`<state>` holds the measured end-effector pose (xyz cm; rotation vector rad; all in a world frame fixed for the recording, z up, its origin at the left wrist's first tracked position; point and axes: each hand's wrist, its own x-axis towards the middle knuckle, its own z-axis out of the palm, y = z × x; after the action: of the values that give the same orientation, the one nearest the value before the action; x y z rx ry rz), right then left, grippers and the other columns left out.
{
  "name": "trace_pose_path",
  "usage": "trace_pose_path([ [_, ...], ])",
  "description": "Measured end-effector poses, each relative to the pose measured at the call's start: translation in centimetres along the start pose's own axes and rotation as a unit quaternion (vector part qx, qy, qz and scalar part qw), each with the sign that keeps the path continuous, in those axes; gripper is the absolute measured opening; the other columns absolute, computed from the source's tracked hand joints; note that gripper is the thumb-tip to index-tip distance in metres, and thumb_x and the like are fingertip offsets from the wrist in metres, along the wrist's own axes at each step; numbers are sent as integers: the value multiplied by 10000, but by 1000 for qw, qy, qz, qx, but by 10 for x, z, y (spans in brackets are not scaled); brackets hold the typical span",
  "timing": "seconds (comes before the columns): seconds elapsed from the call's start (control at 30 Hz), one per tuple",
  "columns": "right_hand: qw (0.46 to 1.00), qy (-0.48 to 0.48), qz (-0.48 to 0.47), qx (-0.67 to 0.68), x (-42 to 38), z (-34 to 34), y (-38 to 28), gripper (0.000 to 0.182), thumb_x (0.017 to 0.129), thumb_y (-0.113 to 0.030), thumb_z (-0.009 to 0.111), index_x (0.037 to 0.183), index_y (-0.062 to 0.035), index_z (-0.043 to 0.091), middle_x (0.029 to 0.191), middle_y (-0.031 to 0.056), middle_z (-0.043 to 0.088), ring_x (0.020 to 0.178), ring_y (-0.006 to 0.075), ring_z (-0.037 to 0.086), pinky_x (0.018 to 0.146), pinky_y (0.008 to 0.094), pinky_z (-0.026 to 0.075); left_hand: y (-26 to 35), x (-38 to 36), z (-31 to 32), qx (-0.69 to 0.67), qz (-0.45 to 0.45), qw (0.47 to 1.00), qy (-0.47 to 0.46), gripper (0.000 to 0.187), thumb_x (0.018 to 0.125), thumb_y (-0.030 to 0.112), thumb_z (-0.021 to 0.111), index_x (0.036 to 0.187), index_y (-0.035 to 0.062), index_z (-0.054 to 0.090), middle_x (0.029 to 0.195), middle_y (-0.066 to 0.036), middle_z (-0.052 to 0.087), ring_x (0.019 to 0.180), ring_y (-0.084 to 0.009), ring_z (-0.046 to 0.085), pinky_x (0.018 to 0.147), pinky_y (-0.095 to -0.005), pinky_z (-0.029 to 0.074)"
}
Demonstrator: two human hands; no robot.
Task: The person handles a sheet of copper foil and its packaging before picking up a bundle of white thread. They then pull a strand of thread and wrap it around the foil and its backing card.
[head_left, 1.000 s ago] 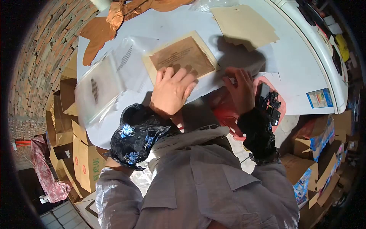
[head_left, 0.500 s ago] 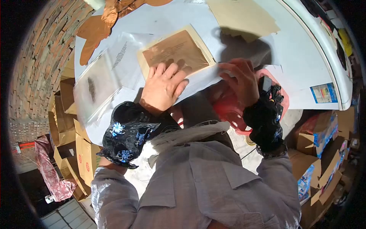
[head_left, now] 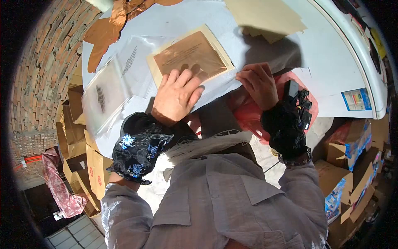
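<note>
A cream card (head_left: 219, 43) lies on the white table, with a shiny copper-brown sheet (head_left: 186, 54) on top of it. Dark printed lines run across that sheet. My left hand (head_left: 176, 97) rests on its near edge, fingers stretched out and lying flat. To the right of the card's near corner is my right hand (head_left: 260, 88), its thumb and fingers drawn together over the table edge. What they pinch, if anything, is too small to make out. Clear printed plastic bags (head_left: 105, 93) lie in a pile to the left of the card.
Copper-coloured foil pieces (head_left: 103, 37) lie at the far left of the white table (head_left: 327, 74). More cream cards (head_left: 265, 16) are at the back. A red plastic bag (head_left: 248, 120) and a black adapter with cables (head_left: 292, 89) sit by my right wrist. Cardboard boxes (head_left: 97, 166) stand on both sides.
My right hand's fingers, blurred and more spread before, are now drawn together near the card's corner. My left hand stays on the sheet. The view has shifted slightly.
</note>
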<state>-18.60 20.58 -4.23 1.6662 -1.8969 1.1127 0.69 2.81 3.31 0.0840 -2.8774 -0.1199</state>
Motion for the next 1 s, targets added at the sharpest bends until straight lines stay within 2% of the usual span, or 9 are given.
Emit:
trace_pose_path([
  [0.17, 997, -46, -42, -36, -1, -2, 3, 162, 788, -126, 662, 939, -112, 605, 969, 46, 595, 967, 270, 555, 908, 401, 421, 1, 0, -1, 7, 0, 1000, -5, 316, 870, 199, 626, 1176, 121, 605, 1015, -84, 538, 952, -298, 500, 828, -400, 432],
  [0.23, 997, -63, -24, -43, 0, -2, 2, 139, 793, -120, 637, 929, -112, 604, 960, 50, 592, 955, 273, 554, 906, 404, 414, -1, 0, 3, 18, 5, 1000, 4, 282, 887, 245, 605, 1149, 140, 601, 1010, -48, 518, 959, -267, 496, 792, -398, 411],
  [0.37, 996, -73, -17, -39, -2, -3, 1, 128, 804, -109, 628, 928, -104, 595, 957, 67, 589, 917, 288, 551, 891, 418, 413, 0, 1, 0, 9, 4, 1000, 2, 301, 888, 238, 603, 1173, 142, 594, 1021, -48, 525, 962, -264, 502, 789, -394, 419],
  [0.47, 998, -51, 36, -26, -4, -3, -7, 146, 807, -119, 638, 941, -81, 595, 977, 87, 589, 920, 303, 557, 877, 412, 422, 1, 1, -3, 0, -2, 1000, -4, 301, 885, 232, 604, 1172, 141, 595, 1022, -50, 526, 961, -264, 504, 786, -391, 423],
  [0.57, 1000, 6, -9, 19, 17, -14, -20, 168, 813, -126, 650, 965, -66, 614, 976, 94, 594, 931, 306, 566, 862, 405, 442, 0, -1, -2, -16, -7, 1000, 4, 314, 873, 229, 616, 1174, 141, 592, 1016, -56, 526, 959, -271, 505, 787, -393, 424],
  [0.63, 996, -8, -38, 82, 40, -15, -28, 241, 786, -50, 682, 1021, -65, 632, 966, 82, 609, 921, 290, 571, 833, 384, 454, -1, -3, -1, -23, -12, 1000, 7, 334, 860, 223, 629, 1181, 143, 584, 1007, -62, 526, 956, -278, 506, 790, -397, 424],
  [0.77, 987, -59, -126, 79, 79, -1, -35, 303, 775, -29, 704, 1074, -51, 660, 959, 89, 606, 893, 275, 578, 790, 358, 475, 2, -4, 1, -82, -37, 995, 43, 382, 830, 189, 656, 1191, 114, 555, 996, -85, 533, 940, -300, 510, 801, -411, 421],
  [0.87, 975, -120, -68, 176, 81, 22, -29, 282, 780, -53, 711, 1058, -25, 675, 976, 102, 594, 887, 257, 582, 774, 334, 485, 0, -12, 8, -122, -61, 988, 74, 378, 818, 155, 666, 1165, 69, 541, 1020, -114, 543, 948, -325, 513, 824, -415, 417],
  [1.0, 965, -160, -54, 201, 78, 34, -23, 282, 742, -126, 751, 1004, -37, 698, 938, 99, 587, 872, 261, 596, 757, 350, 489, 0, -29, 4, -271, -95, 948, 139, 332, 823, 75, 637, 1136, 35, 534, 1023, -157, 551, 953, -353, 532, 842, -415, 429],
])
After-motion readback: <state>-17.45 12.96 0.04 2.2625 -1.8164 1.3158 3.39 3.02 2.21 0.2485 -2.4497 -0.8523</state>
